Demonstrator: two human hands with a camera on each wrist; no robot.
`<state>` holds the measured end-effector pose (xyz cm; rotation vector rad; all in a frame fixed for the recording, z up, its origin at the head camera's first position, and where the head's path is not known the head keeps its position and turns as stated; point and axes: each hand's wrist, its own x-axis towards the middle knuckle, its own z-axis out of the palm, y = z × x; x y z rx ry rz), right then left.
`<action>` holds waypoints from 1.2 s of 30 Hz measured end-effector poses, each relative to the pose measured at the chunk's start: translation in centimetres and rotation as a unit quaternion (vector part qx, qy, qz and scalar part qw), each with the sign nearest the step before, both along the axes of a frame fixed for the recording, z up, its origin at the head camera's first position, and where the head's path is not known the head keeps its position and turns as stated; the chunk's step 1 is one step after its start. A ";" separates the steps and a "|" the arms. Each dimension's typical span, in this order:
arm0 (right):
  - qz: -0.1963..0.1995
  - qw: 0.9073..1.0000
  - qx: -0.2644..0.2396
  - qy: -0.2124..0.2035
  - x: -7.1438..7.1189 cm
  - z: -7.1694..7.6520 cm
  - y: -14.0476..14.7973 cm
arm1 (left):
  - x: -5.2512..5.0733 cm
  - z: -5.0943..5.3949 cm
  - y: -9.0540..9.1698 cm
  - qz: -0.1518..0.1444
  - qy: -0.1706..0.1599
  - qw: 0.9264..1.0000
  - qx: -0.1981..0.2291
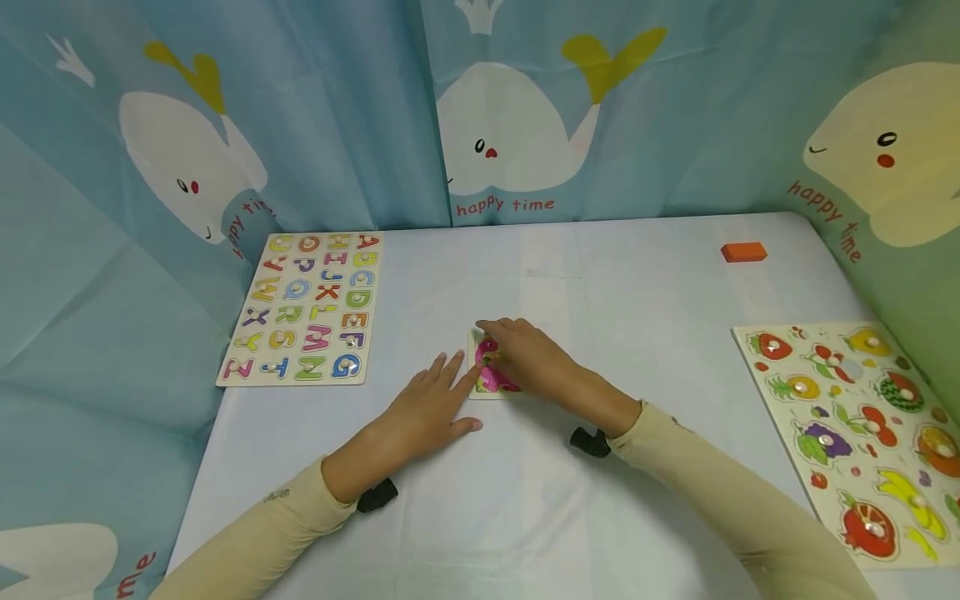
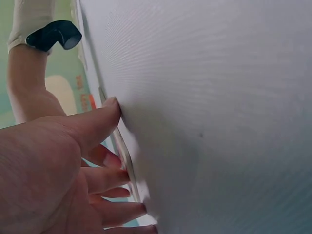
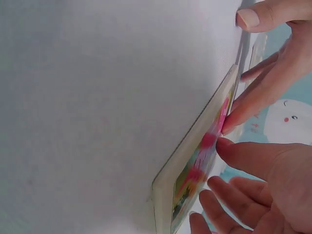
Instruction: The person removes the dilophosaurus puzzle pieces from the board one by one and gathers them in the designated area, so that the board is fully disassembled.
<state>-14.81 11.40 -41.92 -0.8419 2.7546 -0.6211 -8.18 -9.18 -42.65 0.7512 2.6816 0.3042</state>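
Observation:
A small square puzzle board (image 1: 494, 383) with a bright pink animal-like picture lies flat on the table in front of me; its right part is hidden under my hand. My right hand (image 1: 534, 360) reaches over it, and in the right wrist view the thumb (image 3: 243, 155) touches the pink picture (image 3: 202, 156) while the other fingers spread loosely along the far side. From the left, my left hand (image 1: 423, 415) rests with fingers spread and straight. Its index fingertip touches the board by the pink picture, and its thumb lies apart, near the tabletop.
An alphabet puzzle board (image 1: 298, 310) lies at the back left of the white table (image 1: 480, 517). On the right is a fruit puzzle board (image 1: 855, 433), with an orange block (image 1: 743, 252) behind it. Curtains (image 1: 345, 125) with whales hang along the table's far edge.

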 end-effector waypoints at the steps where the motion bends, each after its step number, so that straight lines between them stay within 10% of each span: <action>1: 0.004 1.000 0.004 0.003 0.0 -0.1 0.0 | 0.0 -0.1 0.0 0.000 0.001 1.000 -0.001; 36: 0.035 0.993 0.103 0.042 -0.4 0.6 -1.3 | -0.1 -0.2 0.0 -0.006 0.001 1.000 0.011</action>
